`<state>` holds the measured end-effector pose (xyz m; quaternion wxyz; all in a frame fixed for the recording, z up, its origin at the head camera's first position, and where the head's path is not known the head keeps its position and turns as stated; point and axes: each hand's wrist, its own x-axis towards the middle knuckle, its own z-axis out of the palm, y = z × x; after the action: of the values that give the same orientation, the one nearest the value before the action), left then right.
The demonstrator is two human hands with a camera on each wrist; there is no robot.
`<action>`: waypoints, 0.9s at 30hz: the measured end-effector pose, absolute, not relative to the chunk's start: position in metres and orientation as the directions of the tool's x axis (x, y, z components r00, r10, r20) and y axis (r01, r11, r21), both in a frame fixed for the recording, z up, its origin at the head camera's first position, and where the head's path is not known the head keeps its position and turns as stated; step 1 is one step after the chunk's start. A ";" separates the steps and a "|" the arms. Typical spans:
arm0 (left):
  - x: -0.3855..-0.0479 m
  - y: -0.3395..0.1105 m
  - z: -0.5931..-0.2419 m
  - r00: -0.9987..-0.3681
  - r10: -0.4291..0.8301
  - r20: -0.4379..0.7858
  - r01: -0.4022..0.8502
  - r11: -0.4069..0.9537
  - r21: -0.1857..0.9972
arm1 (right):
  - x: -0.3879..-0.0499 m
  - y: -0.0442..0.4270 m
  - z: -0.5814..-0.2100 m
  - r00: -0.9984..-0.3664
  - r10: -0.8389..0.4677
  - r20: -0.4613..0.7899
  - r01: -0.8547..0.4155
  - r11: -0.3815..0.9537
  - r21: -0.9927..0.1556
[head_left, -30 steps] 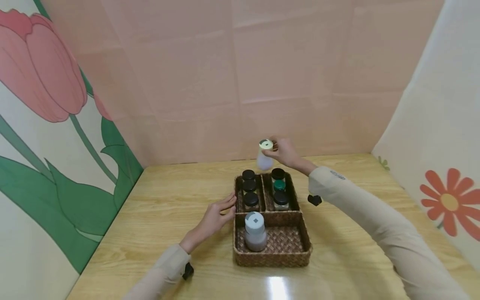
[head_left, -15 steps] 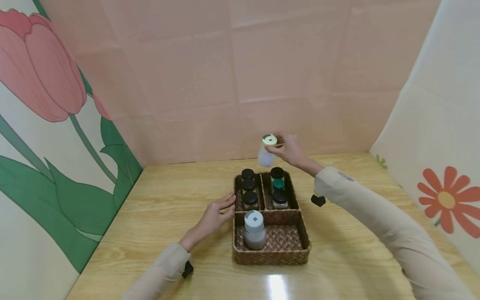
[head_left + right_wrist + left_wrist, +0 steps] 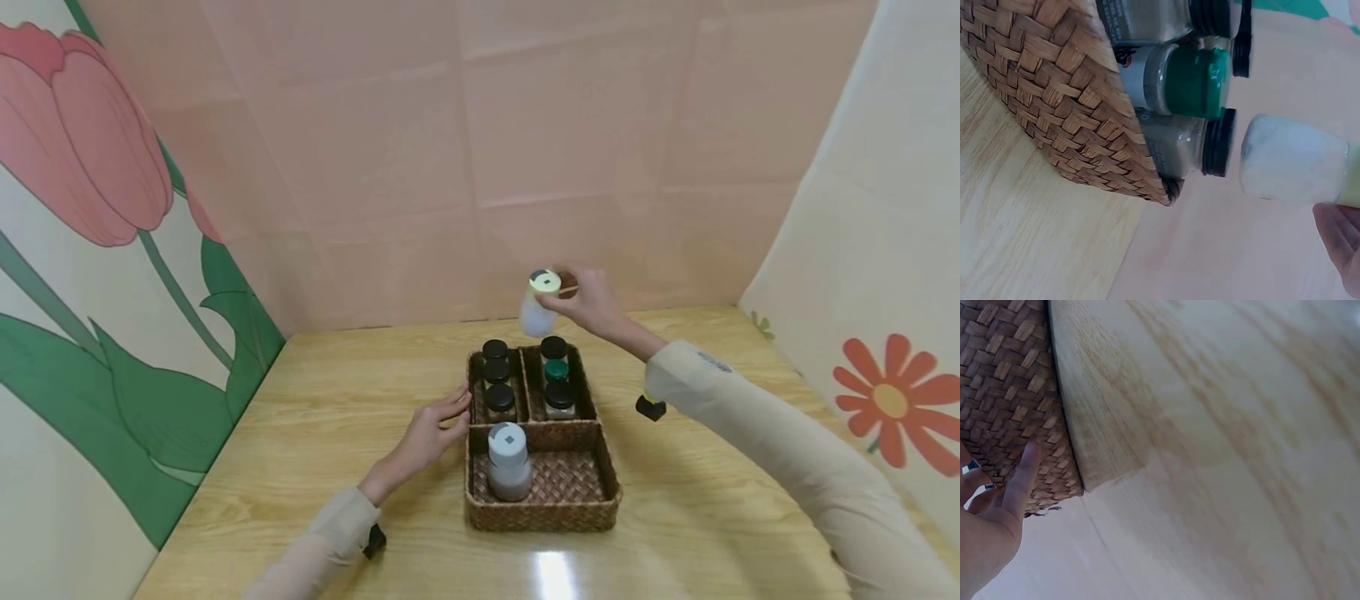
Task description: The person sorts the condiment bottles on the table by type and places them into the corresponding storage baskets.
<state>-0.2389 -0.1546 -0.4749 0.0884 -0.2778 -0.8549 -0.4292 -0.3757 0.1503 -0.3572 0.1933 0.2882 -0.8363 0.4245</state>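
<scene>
My right hand [image 3: 588, 302] pinches a seasoning bottle [image 3: 537, 317] by its pale yellow-green lid, in the air just above the far end of the woven basket [image 3: 540, 518]. The right wrist view shows the bottle's cloudy white body [image 3: 1294, 159] apart from the jars. My left hand [image 3: 427, 429] touches the basket's left wall with fairly straight fingers; in the left wrist view a fingertip [image 3: 1030, 453] lies against the weave. Two narrow rear compartments hold several jars, most with black lids [image 3: 500, 397], one with a green lid [image 3: 556, 370].
A second bottle [image 3: 510, 467], with a white-grey cap, stands upright at the left of the basket's wide front compartment. The basket rests on a wood-grain table [image 3: 360, 367]. A pink cloth [image 3: 375, 183] hangs behind, with flower-printed panels [image 3: 892, 400] on both sides.
My right hand has shifted a little to the right with the bottle, rising slightly and then staying about level. The left hand and the basket keep their places.
</scene>
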 end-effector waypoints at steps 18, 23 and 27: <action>-0.238 -0.156 -0.475 -0.847 0.382 0.370 0.525 0.484 0.700 | -0.331 0.154 -0.340 -0.685 -0.373 0.625 -0.726 0.420 -0.545; -0.239 -0.157 -0.475 -0.837 0.388 0.385 0.540 0.478 0.692 | -0.319 0.157 -0.339 -0.671 -0.398 0.625 -0.740 0.408 -0.534; -0.240 -0.157 -0.477 -0.829 0.392 0.398 0.553 0.476 0.684 | -0.314 0.162 -0.340 -0.657 -0.411 0.632 -0.753 0.407 -0.517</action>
<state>-0.2396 -0.1566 -0.4769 0.0937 -0.2766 -0.8539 -0.4308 -0.3136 0.1619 -0.3398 0.2083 0.3581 -0.8126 0.4100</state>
